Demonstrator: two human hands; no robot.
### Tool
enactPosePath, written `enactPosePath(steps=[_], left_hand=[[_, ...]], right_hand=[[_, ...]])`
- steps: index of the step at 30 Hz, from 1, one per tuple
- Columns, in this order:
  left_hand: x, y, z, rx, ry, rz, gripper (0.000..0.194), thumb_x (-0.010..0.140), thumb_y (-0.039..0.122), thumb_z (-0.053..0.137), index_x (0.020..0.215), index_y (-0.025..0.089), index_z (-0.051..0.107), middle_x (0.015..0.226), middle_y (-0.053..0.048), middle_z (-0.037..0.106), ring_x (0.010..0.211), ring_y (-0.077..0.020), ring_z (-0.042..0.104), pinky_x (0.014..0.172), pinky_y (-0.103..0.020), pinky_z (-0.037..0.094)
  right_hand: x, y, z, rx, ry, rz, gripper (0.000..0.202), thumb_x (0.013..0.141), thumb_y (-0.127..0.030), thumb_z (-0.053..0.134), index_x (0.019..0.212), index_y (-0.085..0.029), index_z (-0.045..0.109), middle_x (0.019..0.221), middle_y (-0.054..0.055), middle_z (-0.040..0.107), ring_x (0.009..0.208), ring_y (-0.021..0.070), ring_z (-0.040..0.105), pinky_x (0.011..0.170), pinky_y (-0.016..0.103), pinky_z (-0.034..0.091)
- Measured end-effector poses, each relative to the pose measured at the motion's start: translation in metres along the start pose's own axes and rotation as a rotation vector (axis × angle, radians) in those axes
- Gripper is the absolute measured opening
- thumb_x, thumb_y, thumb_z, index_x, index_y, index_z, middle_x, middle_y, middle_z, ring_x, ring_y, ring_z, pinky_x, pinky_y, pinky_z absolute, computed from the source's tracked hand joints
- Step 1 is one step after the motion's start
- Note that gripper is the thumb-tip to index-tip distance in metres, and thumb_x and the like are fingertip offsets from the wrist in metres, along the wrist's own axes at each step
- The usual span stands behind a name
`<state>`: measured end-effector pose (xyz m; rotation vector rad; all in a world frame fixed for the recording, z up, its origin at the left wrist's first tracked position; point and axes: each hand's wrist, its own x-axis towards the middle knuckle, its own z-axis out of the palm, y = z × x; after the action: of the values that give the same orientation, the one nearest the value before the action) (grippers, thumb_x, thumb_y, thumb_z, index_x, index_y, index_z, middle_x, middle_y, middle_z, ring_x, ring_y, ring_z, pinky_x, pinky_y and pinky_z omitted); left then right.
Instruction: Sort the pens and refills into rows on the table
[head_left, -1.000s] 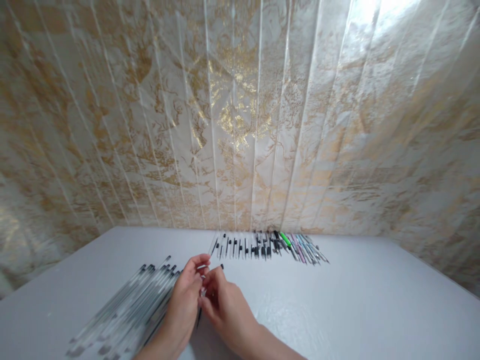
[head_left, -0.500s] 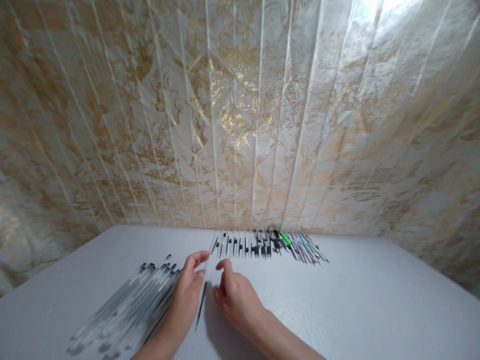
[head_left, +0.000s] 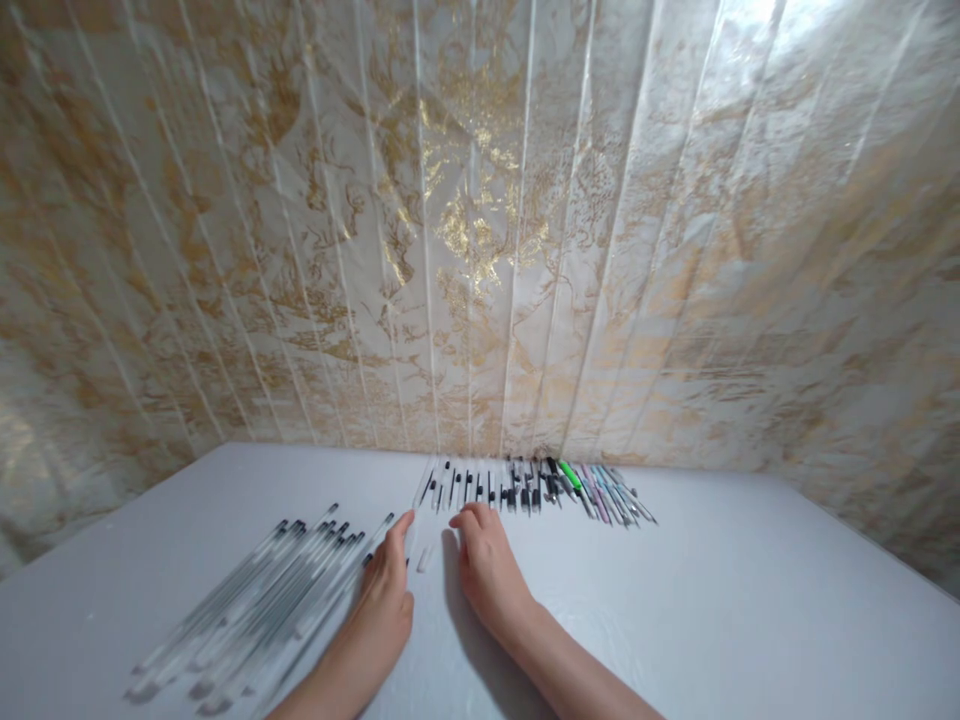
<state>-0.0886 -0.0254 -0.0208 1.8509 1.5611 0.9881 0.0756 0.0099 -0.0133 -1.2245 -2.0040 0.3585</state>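
Observation:
My left hand (head_left: 390, 590) rests at the right edge of a spread of clear pens with dark ends (head_left: 262, 600), its fingers stretched forward; no object shows in its grasp. My right hand (head_left: 487, 560) hovers over the white table, fingers curled, with its fingertips below a row of pen parts (head_left: 480, 488). Whether those fingers hold anything is hidden. Between the hands lies a small clear piece (head_left: 425, 559). A dark tip shows beside my left hand.
Right of the row lie a bright green pen (head_left: 570, 474) and several pink, blue and grey pens (head_left: 611, 497). The white table (head_left: 712, 590) meets a gold-patterned, shiny curtain (head_left: 480, 250) at its far edge.
My left hand has flattened toward the left pens, and my right hand has moved slightly forward and right. The dark rod between them is mostly out of sight; a small clear piece now shows there.

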Motion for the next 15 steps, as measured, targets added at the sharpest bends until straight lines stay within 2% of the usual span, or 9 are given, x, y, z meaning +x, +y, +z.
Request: enactPosePath(steps=[6, 10, 12, 15], left_hand=[[0.004, -0.012, 0.002, -0.001, 0.022, 0.038, 0.08, 0.063, -0.001, 0.036, 0.141, 0.011, 0.026, 0.15, -0.017, 0.035, 0.142, -0.0221, 0.03, 0.119, -0.044, 0.022], [0.003, -0.005, -0.001, 0.107, 0.032, 0.009, 0.072, 0.068, 0.003, 0.038, 0.139, 0.014, 0.032, 0.143, -0.015, 0.044, 0.137, -0.0233, 0.038, 0.116, -0.044, 0.026], [0.001, 0.004, -0.009, 0.19, -0.03, 0.016, 0.067, 0.071, 0.009, 0.044, 0.137, 0.015, 0.037, 0.141, -0.015, 0.046, 0.137, -0.0257, 0.037, 0.116, -0.047, 0.026], [-0.003, 0.016, -0.031, 0.237, -0.216, 0.018, 0.073, 0.066, 0.016, 0.055, 0.137, 0.018, 0.041, 0.146, -0.013, 0.044, 0.142, -0.0288, 0.028, 0.117, -0.047, 0.023]], right_hand=[[-0.004, -0.014, 0.006, 0.231, -0.091, -0.033, 0.057, 0.066, 0.012, 0.037, 0.111, -0.015, 0.059, 0.116, 0.011, 0.063, 0.112, 0.0189, 0.056, 0.097, 0.034, 0.043], [-0.003, -0.016, 0.002, 0.268, -0.099, 0.051, 0.061, 0.067, 0.009, 0.038, 0.12, -0.017, 0.054, 0.117, 0.01, 0.065, 0.112, 0.0184, 0.058, 0.098, 0.035, 0.043], [-0.003, -0.016, 0.0, 0.22, -0.095, 0.088, 0.062, 0.065, 0.007, 0.042, 0.122, -0.016, 0.053, 0.118, 0.011, 0.063, 0.113, 0.0203, 0.056, 0.1, 0.037, 0.042], [-0.005, -0.017, 0.0, 0.181, -0.115, 0.089, 0.06, 0.066, 0.004, 0.046, 0.123, -0.015, 0.053, 0.115, 0.012, 0.063, 0.111, 0.0224, 0.056, 0.1, 0.037, 0.042]])
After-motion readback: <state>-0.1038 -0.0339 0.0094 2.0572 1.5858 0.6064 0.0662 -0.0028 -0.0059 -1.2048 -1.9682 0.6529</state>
